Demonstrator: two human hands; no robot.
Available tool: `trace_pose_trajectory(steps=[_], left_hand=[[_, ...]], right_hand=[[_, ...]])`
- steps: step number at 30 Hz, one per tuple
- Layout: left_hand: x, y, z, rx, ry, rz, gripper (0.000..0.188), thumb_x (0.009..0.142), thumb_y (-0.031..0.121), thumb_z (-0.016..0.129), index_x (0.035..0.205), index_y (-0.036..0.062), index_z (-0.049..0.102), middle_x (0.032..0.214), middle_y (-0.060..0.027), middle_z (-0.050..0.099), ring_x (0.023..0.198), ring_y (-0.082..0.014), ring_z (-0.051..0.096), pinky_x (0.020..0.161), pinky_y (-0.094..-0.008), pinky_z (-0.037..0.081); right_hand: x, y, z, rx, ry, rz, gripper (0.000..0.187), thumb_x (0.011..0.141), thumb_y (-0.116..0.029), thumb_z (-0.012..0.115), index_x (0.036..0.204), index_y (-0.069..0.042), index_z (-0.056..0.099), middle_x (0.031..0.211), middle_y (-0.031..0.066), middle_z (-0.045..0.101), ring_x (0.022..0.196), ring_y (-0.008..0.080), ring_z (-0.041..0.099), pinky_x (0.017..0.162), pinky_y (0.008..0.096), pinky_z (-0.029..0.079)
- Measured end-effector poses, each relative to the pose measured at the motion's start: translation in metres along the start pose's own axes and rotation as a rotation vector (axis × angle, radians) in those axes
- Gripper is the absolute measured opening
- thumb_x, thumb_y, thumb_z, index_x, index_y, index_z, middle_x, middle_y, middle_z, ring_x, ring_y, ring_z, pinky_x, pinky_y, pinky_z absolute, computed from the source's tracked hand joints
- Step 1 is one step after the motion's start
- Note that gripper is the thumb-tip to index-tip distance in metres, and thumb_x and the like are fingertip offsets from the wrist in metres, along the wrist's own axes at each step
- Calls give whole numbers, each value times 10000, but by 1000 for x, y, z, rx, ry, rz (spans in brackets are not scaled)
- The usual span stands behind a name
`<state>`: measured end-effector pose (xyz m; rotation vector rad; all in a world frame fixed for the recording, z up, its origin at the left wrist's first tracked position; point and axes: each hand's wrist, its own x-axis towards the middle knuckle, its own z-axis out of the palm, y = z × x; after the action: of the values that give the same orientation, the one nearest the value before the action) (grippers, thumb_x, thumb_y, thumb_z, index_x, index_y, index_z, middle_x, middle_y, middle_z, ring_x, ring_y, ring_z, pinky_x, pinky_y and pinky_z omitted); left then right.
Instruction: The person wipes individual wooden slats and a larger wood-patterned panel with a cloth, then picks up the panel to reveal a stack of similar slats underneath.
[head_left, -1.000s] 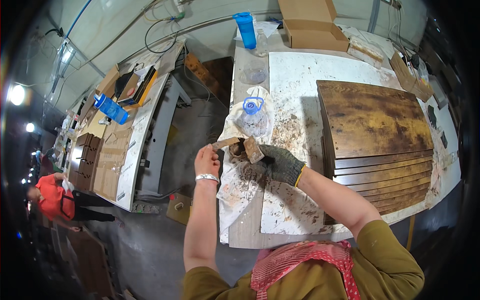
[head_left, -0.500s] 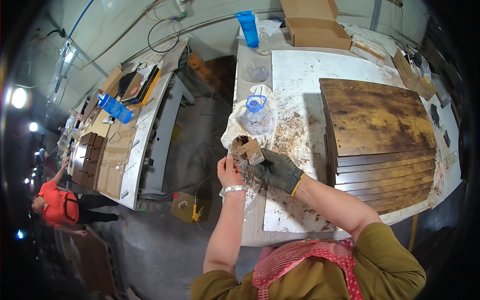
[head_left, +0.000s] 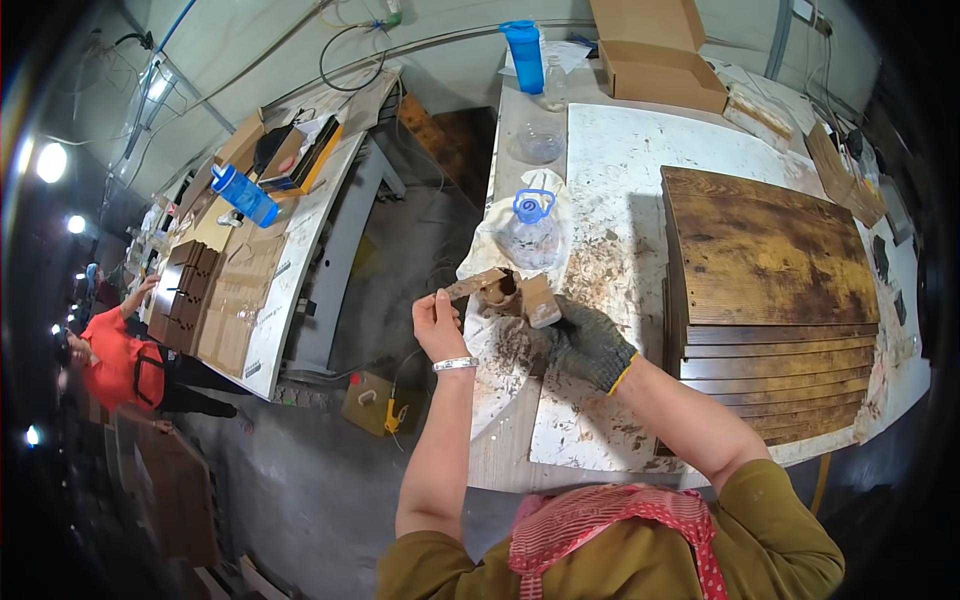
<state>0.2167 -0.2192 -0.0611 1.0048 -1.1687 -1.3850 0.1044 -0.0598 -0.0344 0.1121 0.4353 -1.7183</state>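
A thin wooden strip (head_left: 474, 285) is pinched by the bare left hand (head_left: 437, 322); a small wooden block (head_left: 540, 300) is gripped by the gloved right hand (head_left: 585, 343) above the stained table (head_left: 640, 180).

Grey concrete floor (head_left: 300, 480) runs between two white workbenches (head_left: 640, 170) under bright lamps (head_left: 50, 162).

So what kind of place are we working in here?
Most likely a woodworking or furniture workshop: a stack of stained wooden boards sits on the debris-strewn white workbench, cardboard boxes stand behind, and more board stacks line the neighbouring bench.
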Motion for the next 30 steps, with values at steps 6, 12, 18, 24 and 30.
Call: trace_pose_trajectory(steps=[6, 12, 18, 24, 30], left_hand=[[-23, 9, 10, -90, -54, -12, 149, 917, 151, 587, 822, 61, 516, 680, 23, 509, 579, -39, 432, 509, -191, 343], [-19, -18, 6, -110, 45, -111, 153, 911, 144, 591, 805, 72, 507, 643, 24, 488, 552, -44, 416, 497, -197, 352], [14, -10, -4, 308, -100, 371, 144, 894, 130, 606, 835, 20, 534, 646, -10, 547, 568, -77, 496, 516, -235, 399], [20, -6, 7, 687, -247, 602, 131, 860, 123, 621, 846, 31, 529, 668, -115, 569, 561, -218, 556, 550, -329, 437], [19, -12, 12, 714, -265, 524, 113, 856, 121, 613, 866, 36, 538, 702, -139, 583, 618, -275, 590, 601, -361, 457]], right_hand=[[21, 1, -26, -36, 21, -36, 335, 954, -228, 467, 1190, 7, 504, 1109, 152, 578, 972, 260, 600, 898, 400, 509], [11, 7, 1, 38, -23, 34, 293, 945, -186, 485, 1164, 7, 517, 1089, 156, 584, 963, 270, 602, 866, 393, 523], [22, -17, -15, -614, 213, -150, 397, 909, -294, 556, 1205, -31, 528, 1104, 138, 602, 1023, 262, 582, 885, 362, 469], [52, -30, 5, -2253, 61, -882, 348, 810, -160, 579, 1153, -104, 569, 991, 151, 567, 904, 325, 583, 816, 419, 466], [29, -45, -8, -2478, 173, -634, 366, 778, -138, 575, 1143, -139, 578, 952, 161, 552, 934, 358, 561, 807, 436, 460]])
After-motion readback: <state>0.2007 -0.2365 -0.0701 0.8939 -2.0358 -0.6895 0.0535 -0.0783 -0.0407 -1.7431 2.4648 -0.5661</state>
